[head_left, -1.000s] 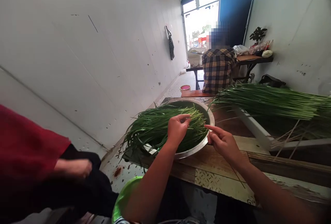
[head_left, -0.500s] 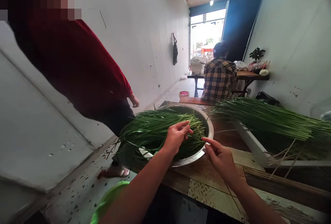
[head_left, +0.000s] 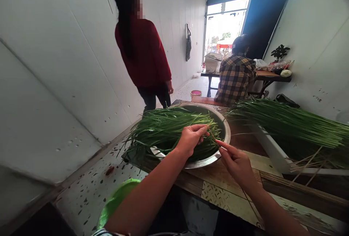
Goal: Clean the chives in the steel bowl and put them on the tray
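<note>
Long green chives (head_left: 160,125) lie in a metal basin (head_left: 228,134), their cut stem ends toward the right and their leaves hanging over the left rim. My left hand (head_left: 192,138) is above the stems, thumb and fingertips pinched on a thin brown straw strand (head_left: 212,133). Just right of it, over the basin's near rim, my right hand (head_left: 236,162) pinches the same strand between thumb and forefinger. The strand is stretched between the two hands, and a thin length shows below my right wrist. Whether it passes round any chives I cannot tell.
More chives (head_left: 294,119) are heaped on a white tray (head_left: 269,149) at right, beside loose straw strands (head_left: 308,163). A green-lined bucket (head_left: 117,196) stands on the floor at left. One person in red (head_left: 144,54) stands beyond the basin; another in plaid (head_left: 236,78) sits farther back.
The person in red has walked away from me toward the back. My view has shifted a little. My left hand has come up to the strand, now stretched between both hands.
</note>
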{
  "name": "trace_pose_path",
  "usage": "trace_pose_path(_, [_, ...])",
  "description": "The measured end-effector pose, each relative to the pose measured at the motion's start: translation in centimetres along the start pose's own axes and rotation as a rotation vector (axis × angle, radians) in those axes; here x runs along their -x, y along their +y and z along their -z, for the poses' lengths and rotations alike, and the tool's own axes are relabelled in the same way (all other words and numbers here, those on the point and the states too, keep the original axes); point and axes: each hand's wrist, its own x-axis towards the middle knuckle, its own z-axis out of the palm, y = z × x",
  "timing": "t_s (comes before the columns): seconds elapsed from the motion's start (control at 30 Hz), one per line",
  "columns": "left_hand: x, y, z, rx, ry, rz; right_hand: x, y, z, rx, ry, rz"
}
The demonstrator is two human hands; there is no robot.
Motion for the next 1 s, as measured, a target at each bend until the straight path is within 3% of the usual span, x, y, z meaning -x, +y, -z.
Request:
trace_pose_path(0.67, [-0.01,0.06,-0.09,-0.011,0.042,0.008,0.14,-0.32,0.21,-0.004,-0.003,-0.022])
trace_pose_path(1.0, [-0.11,-0.32,-0.21,-0.102,0.130,-0.084,0.20,-0.42,0.31,-0.053,-0.032,-0.054])
